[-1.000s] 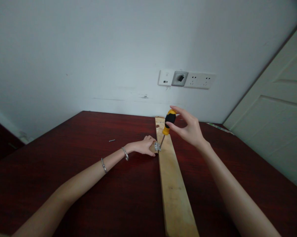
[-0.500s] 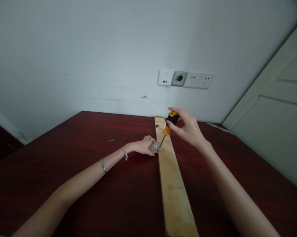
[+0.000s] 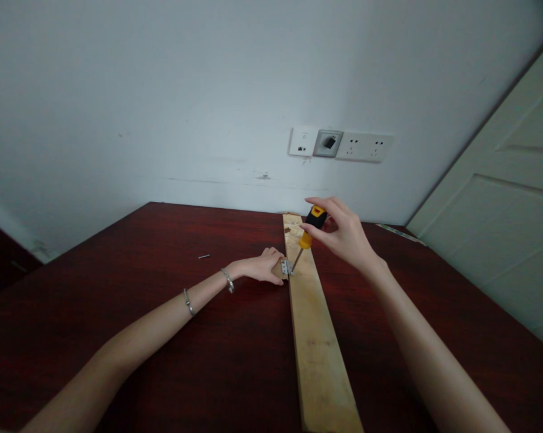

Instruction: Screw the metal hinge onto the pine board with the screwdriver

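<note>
My right hand (image 3: 341, 236) pinches the yellow-and-black handle of a screwdriver (image 3: 312, 226) between thumb and fingers. Its thin steel shaft slants down to a small metal hinge (image 3: 287, 267) at the edge of a pale wooden plank (image 3: 319, 355). The tip meets the hinge, and the exact contact is too small to see. My left hand (image 3: 262, 267) lies on the dark red table at the plank's left side, its fingers gripping the hinge and partly hiding one leaf.
A small loose screw (image 3: 203, 256) lies on the dark red wooden table (image 3: 118, 313), left of my left hand. Two metal bracelets circle my left wrist. Behind the table stand a white wall with a socket panel (image 3: 341, 145); a pale door (image 3: 492, 192) is at right.
The screwdriver handle has dropped slightly and leans further right, with my right fingers shifted around it. My left hand and the hinge stay in place.
</note>
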The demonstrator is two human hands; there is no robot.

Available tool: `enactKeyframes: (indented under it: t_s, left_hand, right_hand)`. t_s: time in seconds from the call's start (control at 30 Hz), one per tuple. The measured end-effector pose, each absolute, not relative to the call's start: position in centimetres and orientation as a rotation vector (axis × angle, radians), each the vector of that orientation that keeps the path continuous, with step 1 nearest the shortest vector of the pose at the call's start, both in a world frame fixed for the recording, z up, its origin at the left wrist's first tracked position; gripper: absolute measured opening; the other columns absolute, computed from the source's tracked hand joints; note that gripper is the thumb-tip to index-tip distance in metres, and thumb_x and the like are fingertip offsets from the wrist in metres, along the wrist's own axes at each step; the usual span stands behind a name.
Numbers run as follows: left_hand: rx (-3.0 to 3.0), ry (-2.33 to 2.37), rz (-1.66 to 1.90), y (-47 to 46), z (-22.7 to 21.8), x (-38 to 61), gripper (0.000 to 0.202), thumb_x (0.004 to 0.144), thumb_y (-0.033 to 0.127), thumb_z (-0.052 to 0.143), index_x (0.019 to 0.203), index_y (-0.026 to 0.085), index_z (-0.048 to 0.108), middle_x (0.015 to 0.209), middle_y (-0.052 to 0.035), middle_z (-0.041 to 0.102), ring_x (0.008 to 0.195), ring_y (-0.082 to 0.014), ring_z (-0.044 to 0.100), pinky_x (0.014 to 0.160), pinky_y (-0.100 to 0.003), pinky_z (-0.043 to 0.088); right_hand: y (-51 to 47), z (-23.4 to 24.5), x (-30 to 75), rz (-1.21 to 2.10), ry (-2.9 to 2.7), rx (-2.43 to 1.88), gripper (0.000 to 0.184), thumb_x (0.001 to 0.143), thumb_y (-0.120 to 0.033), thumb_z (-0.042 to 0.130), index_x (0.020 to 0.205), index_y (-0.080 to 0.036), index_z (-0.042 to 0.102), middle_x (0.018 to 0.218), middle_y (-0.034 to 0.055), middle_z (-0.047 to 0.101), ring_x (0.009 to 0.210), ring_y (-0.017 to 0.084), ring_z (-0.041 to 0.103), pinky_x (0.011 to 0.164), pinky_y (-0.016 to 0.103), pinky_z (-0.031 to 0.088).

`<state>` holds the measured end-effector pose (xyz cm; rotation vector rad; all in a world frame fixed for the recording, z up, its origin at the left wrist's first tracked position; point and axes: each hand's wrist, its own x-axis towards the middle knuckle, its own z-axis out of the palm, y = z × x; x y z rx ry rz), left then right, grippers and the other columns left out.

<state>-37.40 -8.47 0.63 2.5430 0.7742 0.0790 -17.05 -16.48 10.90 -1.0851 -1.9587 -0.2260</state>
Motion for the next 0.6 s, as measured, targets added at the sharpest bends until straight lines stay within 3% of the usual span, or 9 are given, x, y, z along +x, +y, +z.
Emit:
enactKeyframes:
  t_s: [0.1, 0.23, 0.33, 0.47, 0.6]
  left_hand:
    - [2.539, 0.773, 0.082, -8.51, 0.66, -37.42, 0.056, 0.071, 0.041, 0.073, 0.115, 0.017, 0.048, 0.118, -0.0086, 0.043, 0.113, -0.0268, 0.042, 0.1, -0.036, 0.036]
    - [2.54, 0.777, 0.081, -8.51, 0.62, -37.42, 0.058, 0.071, 0.042, 0.073, 0.117, 0.018, 0.047, 0.119, -0.0081, 0.043, 0.114, -0.0267, 0.042, 0.101, -0.036, 0.035]
    - [2.536, 0.773, 0.092, -8.46, 0.53, -37.39, 0.059, 0.07, 0.041, 0.073, 0.117, 0.017, 0.047, 0.118, -0.0084, 0.043, 0.115, -0.0266, 0.042, 0.1, -0.035, 0.035]
    - [2.532, 0.781, 0.091, -8.47, 0.55, -37.34, 0.058, 0.07, 0.041, 0.074, 0.116, 0.017, 0.047, 0.118, -0.0086, 0.043, 0.114, -0.0266, 0.042, 0.1, -0.036, 0.035]
    - [2.534, 0.776, 0.092, -8.61, 0.73, -37.32, 0.056, 0.071, 0.04, 0.074, 0.116, 0.017, 0.048, 0.118, -0.0083, 0.043, 0.114, -0.0262, 0.042, 0.1, -0.035, 0.035]
  right_hand:
    - [-16.53, 10.92, -17.19, -0.251, -1.933, -1.092, 0.045, 0.082, -0.037, 0.065, 0.123, -0.022, 0.057, 0.095, 0.0069, 0.056, 0.077, 0.019, 0.056, 0.074, 0.038, 0.052]
    - [-16.68, 10.87, -17.46, -0.176, -1.926, -1.072, 0.057, 0.082, -0.025, 0.06, 0.136, -0.025, 0.042, 0.108, 0.0088, 0.06, 0.092, 0.023, 0.059, 0.085, 0.044, 0.051]
    - [-16.85, 10.95, -17.69, -0.128, -1.965, -1.031, 0.051, 0.081, -0.018, 0.054, 0.131, -0.024, 0.045, 0.114, 0.0093, 0.06, 0.1, 0.024, 0.058, 0.09, 0.045, 0.049]
    - [-16.98, 11.07, -17.8, -0.139, -1.98, -1.041, 0.038, 0.084, -0.029, 0.059, 0.122, -0.024, 0.053, 0.111, 0.0092, 0.057, 0.093, 0.022, 0.058, 0.081, 0.04, 0.053]
    - [-16.91, 10.98, -17.72, -0.169, -1.946, -1.111, 0.042, 0.083, -0.036, 0.063, 0.123, -0.024, 0.056, 0.106, 0.0083, 0.051, 0.076, 0.017, 0.054, 0.07, 0.036, 0.053]
